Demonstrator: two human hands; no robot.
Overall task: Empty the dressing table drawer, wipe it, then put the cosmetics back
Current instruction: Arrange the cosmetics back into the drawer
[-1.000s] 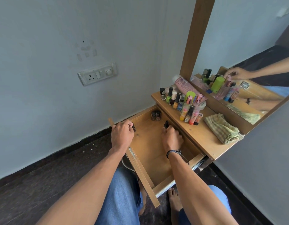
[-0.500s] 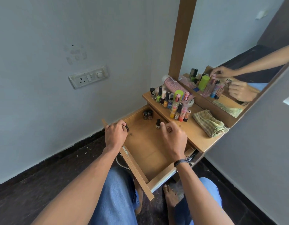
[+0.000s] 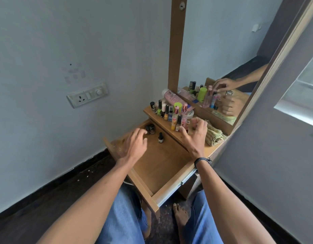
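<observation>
Far L on wall: socket plate w/ switches. Next, L hand over back-L part of open drawer. Fingers loosely spread, nothing seen in grip, motion-blurred. Fingertips just beside small dark jars clustered in drawer's back corner; touching or not, can't tell. Single dark bottle upright on drawer floor, just R of jars, apart from both hands. Drawer out well past table front, over lap. Blue jeans and bare foot below.

Above drawer, on table top: cosmetics bunched at L end, incl. nail-polish bottles, lipstick tubes and a lime-green cap. Pink pouch lying behind them, white tub at R of bunch. Bottles & tubes upright.

R hand over table top near its front edge, palm down, fingers splayed wide, holding nothing. Fingertips near R-most tubes, thumb on drawer side. Dark band on that wrist.

Just R of hand: checked cloth, folded, lying on table top. Behind it all: mirror in wood frame, reflecting bottles, cloth & both hands.
</observation>
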